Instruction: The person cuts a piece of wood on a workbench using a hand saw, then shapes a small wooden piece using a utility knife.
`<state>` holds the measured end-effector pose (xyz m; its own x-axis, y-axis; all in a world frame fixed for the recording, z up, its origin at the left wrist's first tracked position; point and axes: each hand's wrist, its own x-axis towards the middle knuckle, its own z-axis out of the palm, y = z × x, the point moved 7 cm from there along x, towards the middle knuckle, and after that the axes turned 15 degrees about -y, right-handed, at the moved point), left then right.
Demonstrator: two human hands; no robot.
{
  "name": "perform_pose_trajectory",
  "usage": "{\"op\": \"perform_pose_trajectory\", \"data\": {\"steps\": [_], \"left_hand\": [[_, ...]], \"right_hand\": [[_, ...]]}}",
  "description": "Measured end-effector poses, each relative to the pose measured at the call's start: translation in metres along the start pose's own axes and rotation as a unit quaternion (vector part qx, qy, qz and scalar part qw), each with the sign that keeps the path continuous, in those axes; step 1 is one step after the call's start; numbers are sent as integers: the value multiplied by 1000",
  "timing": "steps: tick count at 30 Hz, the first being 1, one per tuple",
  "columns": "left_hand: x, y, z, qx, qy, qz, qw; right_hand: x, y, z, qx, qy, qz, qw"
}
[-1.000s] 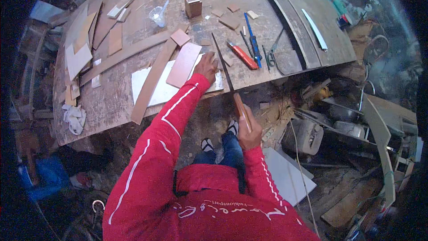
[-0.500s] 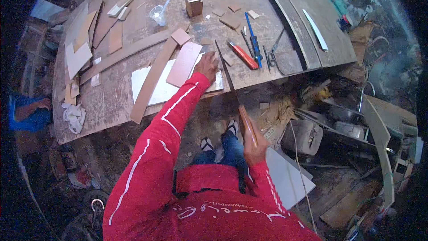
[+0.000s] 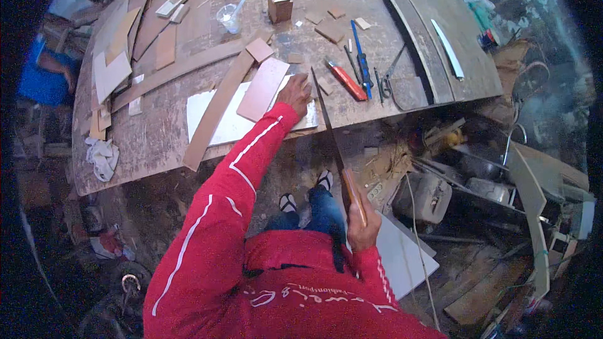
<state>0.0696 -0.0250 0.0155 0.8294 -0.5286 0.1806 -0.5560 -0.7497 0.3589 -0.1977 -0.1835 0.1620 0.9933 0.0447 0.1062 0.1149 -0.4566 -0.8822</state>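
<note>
My right hand (image 3: 363,226) is closed round the wooden handle of a long saw (image 3: 331,138), low near my right leg; the dark blade rises to the table's front edge, beside my left hand (image 3: 296,93). That hand's curled fingers press down at the right end of a white board (image 3: 207,119); whatever lies under them is hidden. On the board rest a pink rectangular piece (image 3: 260,91) and a long brown strip (image 3: 207,129). To the right lie a red-orange knife (image 3: 345,80), a blue bar tool (image 3: 363,66) and scissors (image 3: 387,88).
The worktable (image 3: 151,157) also carries offcuts (image 3: 113,75), a plastic cup (image 3: 227,20), a small wooden block (image 3: 280,5) and a white rag (image 3: 100,157). Someone in blue (image 3: 44,78) is at the far left. Cluttered scrap and a container (image 3: 427,204) fill the lower right.
My right hand has drawn back toward my body, pulling the saw down and right. My left hand stays in place. The person in blue has appeared and moved up along the left.
</note>
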Motion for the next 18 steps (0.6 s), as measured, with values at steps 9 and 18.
{"op": "perform_pose_trajectory", "data": {"steps": [9, 18], "left_hand": [[-3, 5, -12, 38, -37, -23, 998], [4, 7, 2, 37, -44, -22, 998]], "right_hand": [[-3, 43, 15, 32, -7, 55, 998], [30, 49, 20, 19, -10, 74, 997]]}}
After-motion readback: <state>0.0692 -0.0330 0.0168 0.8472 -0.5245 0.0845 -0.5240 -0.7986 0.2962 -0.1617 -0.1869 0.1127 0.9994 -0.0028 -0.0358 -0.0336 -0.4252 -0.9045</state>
